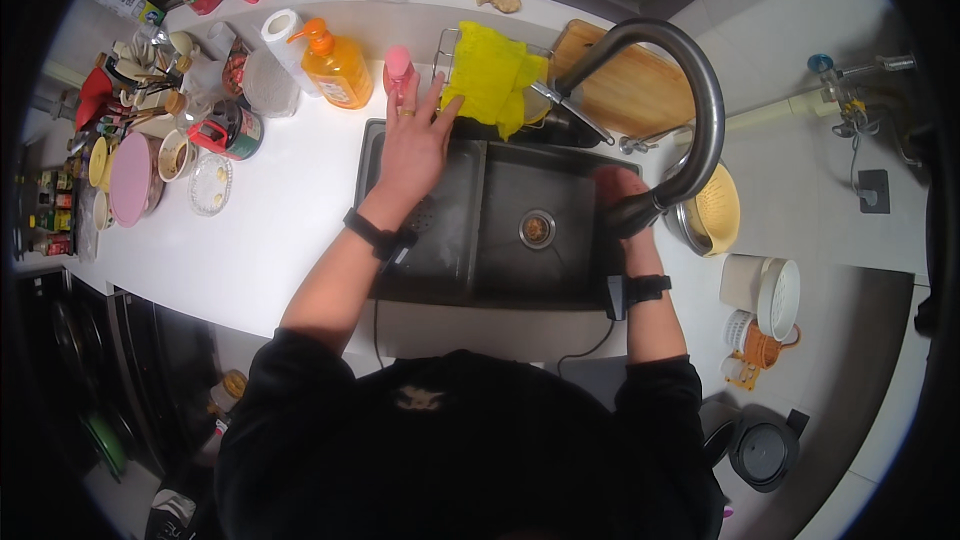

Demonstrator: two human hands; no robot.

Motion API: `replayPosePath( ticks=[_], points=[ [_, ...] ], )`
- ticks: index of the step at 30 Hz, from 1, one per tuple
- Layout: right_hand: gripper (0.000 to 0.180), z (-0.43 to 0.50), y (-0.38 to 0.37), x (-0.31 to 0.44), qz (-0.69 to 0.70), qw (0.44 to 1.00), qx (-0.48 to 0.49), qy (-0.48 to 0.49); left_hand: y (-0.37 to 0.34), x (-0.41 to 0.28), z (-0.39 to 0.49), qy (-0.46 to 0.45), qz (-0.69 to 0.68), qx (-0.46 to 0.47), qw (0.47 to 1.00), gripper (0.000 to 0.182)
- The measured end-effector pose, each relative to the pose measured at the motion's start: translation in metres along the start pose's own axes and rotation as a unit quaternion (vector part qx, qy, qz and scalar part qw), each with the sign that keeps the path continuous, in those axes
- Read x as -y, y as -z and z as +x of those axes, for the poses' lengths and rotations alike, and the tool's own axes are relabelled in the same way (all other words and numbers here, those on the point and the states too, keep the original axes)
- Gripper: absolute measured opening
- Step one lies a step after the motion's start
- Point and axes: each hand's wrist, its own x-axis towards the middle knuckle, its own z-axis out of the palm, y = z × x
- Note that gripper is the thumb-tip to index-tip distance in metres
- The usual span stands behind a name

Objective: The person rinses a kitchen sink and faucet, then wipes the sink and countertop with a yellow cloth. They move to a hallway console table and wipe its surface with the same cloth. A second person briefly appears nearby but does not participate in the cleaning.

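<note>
My left hand (415, 142), fingers apart, reaches over the left basin of the dark double sink (476, 240). Its fingertips are beside a small pink-capped bottle (400, 67) and near the yellow-green cloth (487, 75), which hangs over a wire rack (448, 52). Whether they touch the bottle is not clear. My right hand (621, 187) is at the right side of the right basin, partly hidden behind the spray head of the gooseneck faucet (709, 105); its fingers are blurred, and what it touches cannot be made out.
An orange pump bottle (337, 75) and a paper towel roll (283, 30) stand behind the sink's left corner. A wooden cutting board (622, 82) leans at the back right. A yellow colander (718, 206) lies right of the faucet. Bowls and a pink lid (135, 178) crowd the far left.
</note>
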Motion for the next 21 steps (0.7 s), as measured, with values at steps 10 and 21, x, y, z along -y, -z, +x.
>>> replayPosePath(
  ticks=[10, 21],
  points=[
    [0.041, -0.110, -0.054, 0.097, -0.266, 0.935, 0.011, 0.233, 0.039, -0.027, -0.084, 0.080, -0.130, 0.032, 0.988, 0.057],
    [0.050, -0.146, -0.095, 0.117, -0.362, 0.883, -0.100, 0.280, 0.070, -0.050, -0.150, 0.109, -0.201, 0.077, 0.971, 0.052]
  ],
)
